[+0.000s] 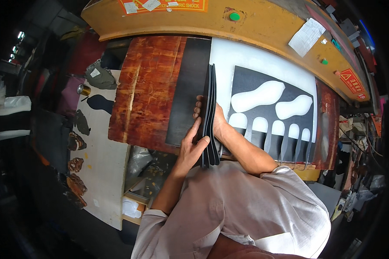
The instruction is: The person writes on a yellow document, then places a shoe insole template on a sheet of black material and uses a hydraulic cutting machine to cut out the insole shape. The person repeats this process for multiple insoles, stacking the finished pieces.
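Observation:
I hold a stack of several thin black sheets (212, 108) on edge, long and narrow from above, in front of my body. My left hand (193, 144) grips the near part from the left, its thumb over the upper edges. On the right side, my right hand (219, 121) grips the stack farther along; its fingers are partly hidden by the sheets. Just right of it, a black sheet with cut-out holes (270, 93) lies flat on a white board (222, 52). Two holes are sole-shaped; several smaller rounded ones line its near side, with narrow strips between them.
A yellow machine beam (263, 32) with green buttons (234, 16) spans the far side. Left of the stack lie a dark sheet (188, 82) and a worn reddish board (147, 86). A pale side table (103, 172) holds a dark sole-shaped piece (100, 104) and a can (84, 90).

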